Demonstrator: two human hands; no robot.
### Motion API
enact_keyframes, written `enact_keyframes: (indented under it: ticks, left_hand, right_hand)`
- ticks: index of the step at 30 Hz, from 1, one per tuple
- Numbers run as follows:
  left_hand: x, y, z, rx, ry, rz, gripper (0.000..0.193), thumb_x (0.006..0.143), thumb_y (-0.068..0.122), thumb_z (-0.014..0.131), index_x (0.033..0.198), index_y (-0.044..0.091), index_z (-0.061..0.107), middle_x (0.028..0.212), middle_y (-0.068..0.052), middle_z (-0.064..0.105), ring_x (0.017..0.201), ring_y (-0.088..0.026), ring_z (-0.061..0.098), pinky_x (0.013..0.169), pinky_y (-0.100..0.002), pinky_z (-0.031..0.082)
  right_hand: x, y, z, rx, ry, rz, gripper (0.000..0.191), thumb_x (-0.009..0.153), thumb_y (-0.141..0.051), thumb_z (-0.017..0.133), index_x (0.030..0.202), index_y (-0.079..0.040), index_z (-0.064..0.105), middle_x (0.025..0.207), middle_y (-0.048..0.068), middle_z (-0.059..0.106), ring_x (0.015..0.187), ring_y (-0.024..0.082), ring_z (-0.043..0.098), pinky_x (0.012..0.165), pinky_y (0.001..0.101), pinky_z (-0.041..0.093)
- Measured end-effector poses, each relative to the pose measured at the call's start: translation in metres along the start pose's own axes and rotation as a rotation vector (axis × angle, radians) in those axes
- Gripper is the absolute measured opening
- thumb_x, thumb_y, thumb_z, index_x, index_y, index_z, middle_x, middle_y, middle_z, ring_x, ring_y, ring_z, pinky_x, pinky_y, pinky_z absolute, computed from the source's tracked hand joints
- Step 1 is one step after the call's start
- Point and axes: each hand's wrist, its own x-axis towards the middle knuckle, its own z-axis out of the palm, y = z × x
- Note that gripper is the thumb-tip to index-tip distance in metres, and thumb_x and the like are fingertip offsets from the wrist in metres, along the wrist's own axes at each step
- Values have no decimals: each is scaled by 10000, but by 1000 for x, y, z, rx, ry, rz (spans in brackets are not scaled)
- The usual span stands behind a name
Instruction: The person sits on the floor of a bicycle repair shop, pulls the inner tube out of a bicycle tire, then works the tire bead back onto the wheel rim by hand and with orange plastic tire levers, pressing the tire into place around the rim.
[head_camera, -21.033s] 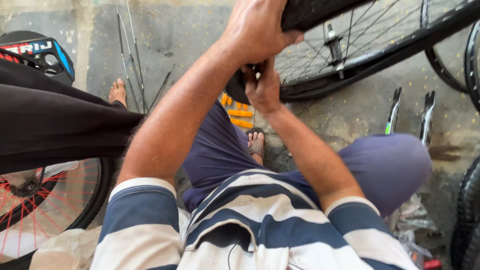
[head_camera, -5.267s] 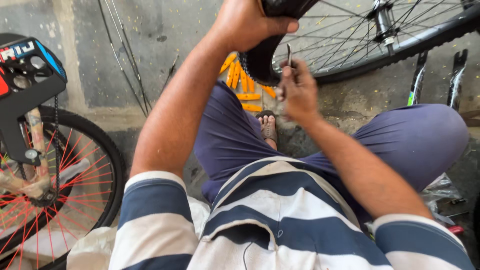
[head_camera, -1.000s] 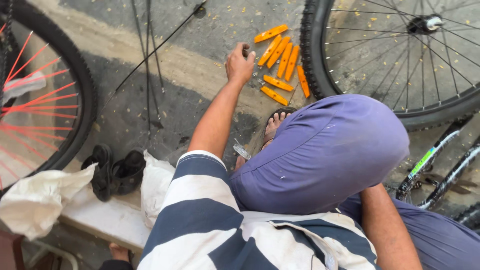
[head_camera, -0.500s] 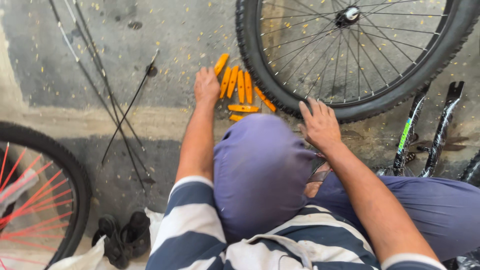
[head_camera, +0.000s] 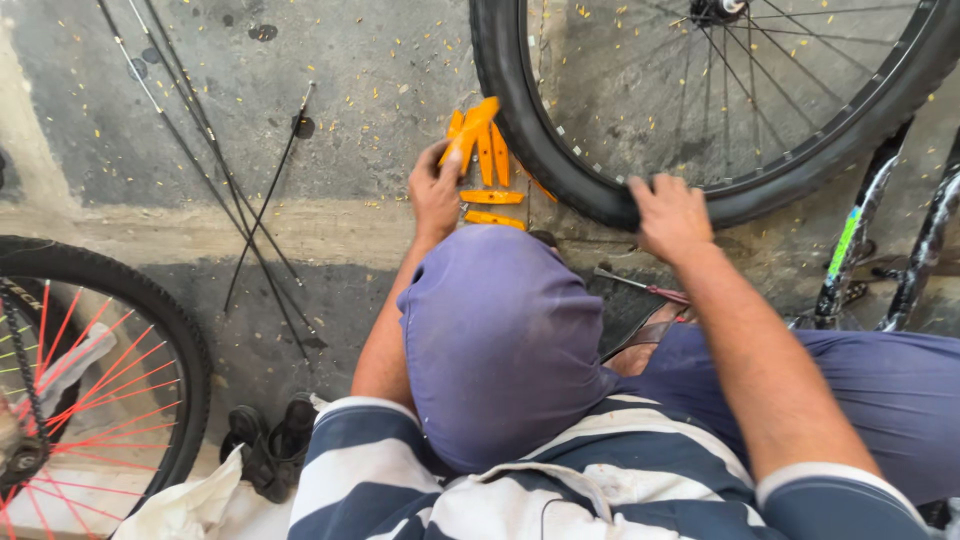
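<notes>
Orange plastic tyre lever (head_camera: 470, 128) is pinched in the left hand (head_camera: 436, 190), lifted above more orange levers (head_camera: 490, 196) on the concrete floor (head_camera: 330, 110). Right hand (head_camera: 672, 212) lies open, palm on the black bicycle tyre (head_camera: 560, 170) just beside them.

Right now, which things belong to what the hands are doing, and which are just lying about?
In use:
- left hand gripping an orange tyre lever
- right hand resting on the black bicycle tyre
- remaining orange levers on the floor by the left hand

Lying about:
- loose spokes
- red-spoked wheel
- black shoes
- white cloth
- bike frame
</notes>
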Motion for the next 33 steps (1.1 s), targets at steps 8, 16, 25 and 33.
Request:
enact_keyframes:
  ticks: [8, 16, 25, 33]
  left_hand:
    - [16, 3, 55, -180, -410, -151, 291, 1018, 189, 704, 1204, -34, 681, 851, -11, 643, 739, -76, 590, 667, -254, 511]
    - [-17, -20, 91, 218, -710, -167, 284, 955, 247, 720, 1103, 5, 730, 773, 25, 648, 666, -54, 575, 597, -244, 482]
    - [-50, -19, 110, -46, -850, -405, 356, 985, 231, 701, 1268, 18, 668, 1080, -15, 716, 925, -82, 631, 817, -272, 534]
    - [-47, -13, 118, -159, -845, -553, 358, 1034, 283, 603, 1279, 24, 634, 1126, -42, 714, 1014, -135, 676, 894, -316, 565]
  right_hand:
    - [-61, 43, 35, -129, -171, 35, 302, 923, -218, 583, 1218, -212, 647, 1163, 64, 624, 1177, 264, 611, 897, 497, 475]
    - [-46, -1, 8, 364, 513, -56, 641, 885, -280, 764, 1430, -37, 531, 1401, 210, 579, 1218, 413, 592, 1006, 498, 498]
    - [-31, -42, 9, 942, 223, 245, 333, 955, -257, 747, 1189, -23, 712, 845, 188, 718, 763, 316, 736, 694, 428, 570]
    - [-31, -41, -6, 947, 267, 278, 295, 960, -202, 780, 1175, -11, 708, 1010, 157, 760, 892, 279, 764, 807, 390, 599]
